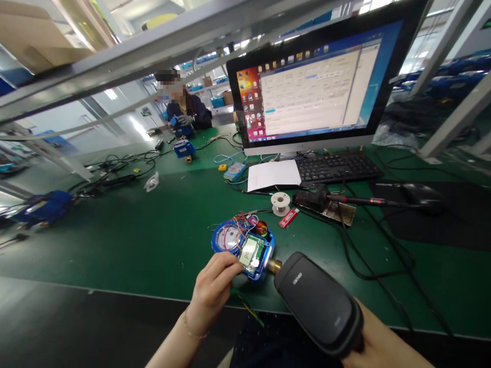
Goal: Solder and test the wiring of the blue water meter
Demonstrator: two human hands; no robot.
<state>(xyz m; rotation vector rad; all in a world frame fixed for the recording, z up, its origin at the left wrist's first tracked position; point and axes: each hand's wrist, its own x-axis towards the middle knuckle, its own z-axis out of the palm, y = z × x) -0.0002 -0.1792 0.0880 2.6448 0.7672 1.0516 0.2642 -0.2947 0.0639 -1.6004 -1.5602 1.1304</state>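
Location of blue flow meter (269,253): near front edge of green table (184,220), directly ahead of the torso. Orientation: round dial (228,238) at left, display board (258,250) exposed at center, brass fitting (274,266) at right. Loose colored wires (237,225) above the dial.

Left hand (215,281): at near left corner of display board. Left grip: fingertips bunched together; cannot tell whether pinching the board or merely resting against it. Right hand (368,335): at black barcode scanner (318,299). Right grip: closed around the scanner, fingers mostly hidden beneath. Scanner head just beside brass fitting.

Beyond the meter: solder spool (281,203), red-and-white packet (288,217), soldering iron (355,200). Farther back: white paper (274,175) beside keyboard (337,166), below lit monitor (310,87). At far left end: seated co-worker (197,112), gloved hands at another blue unit (182,130).
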